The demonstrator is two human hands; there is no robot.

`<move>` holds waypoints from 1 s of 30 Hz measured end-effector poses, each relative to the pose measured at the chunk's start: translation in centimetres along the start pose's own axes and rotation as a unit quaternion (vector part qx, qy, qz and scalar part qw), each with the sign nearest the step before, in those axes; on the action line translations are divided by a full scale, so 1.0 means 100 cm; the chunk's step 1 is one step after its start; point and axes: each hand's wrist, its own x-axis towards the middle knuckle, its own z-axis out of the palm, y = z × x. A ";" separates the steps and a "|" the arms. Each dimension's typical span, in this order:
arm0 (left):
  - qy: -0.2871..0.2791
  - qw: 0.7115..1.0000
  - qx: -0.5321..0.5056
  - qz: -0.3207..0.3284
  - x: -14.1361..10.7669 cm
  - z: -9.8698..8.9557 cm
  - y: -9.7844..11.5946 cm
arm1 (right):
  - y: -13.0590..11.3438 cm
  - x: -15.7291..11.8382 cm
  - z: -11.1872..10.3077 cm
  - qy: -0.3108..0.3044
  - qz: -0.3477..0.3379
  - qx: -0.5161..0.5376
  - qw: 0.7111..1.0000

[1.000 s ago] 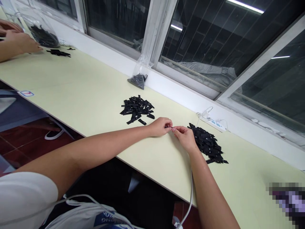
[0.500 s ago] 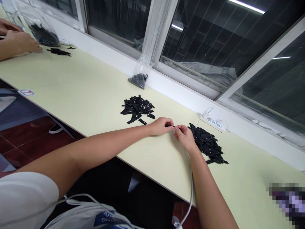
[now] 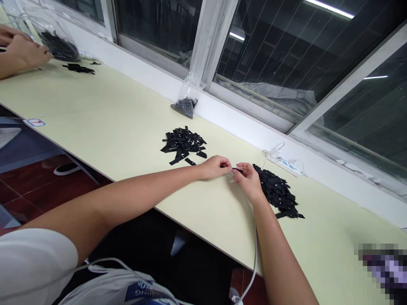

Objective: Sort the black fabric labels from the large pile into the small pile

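Between the fingertips of both hands is a small black strip [image 3: 237, 170], seemingly fabric and partly covered by the fingers. My left hand [image 3: 216, 167] pinches its left end, and my right hand [image 3: 249, 181] grips it from the right with thumb and fingers. The hands are close together just above the table. Left of them lies a loose pile of black strips [image 3: 182, 144], some with small light spots. A larger, denser pile of black strips [image 3: 276, 190] lies right beside my right hand.
A clear bag [image 3: 184, 106] with dark pieces stands by the window ledge. A power strip [image 3: 282, 164] lies behind the right pile. A white cable [image 3: 255, 254] hangs over the table edge. Another person's hands [image 3: 25, 53] are at far left, near a large clear bag [image 3: 59, 42].
The fingers of my right hand have spread a little, and more of the black strip shows there. My left hand is nearly still. The other person's hands shifted slightly left.
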 end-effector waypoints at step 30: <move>0.007 0.999 0.002 -0.032 0.004 0.001 -0.002 | -0.001 0.008 -0.044 0.165 0.021 -0.079 0.983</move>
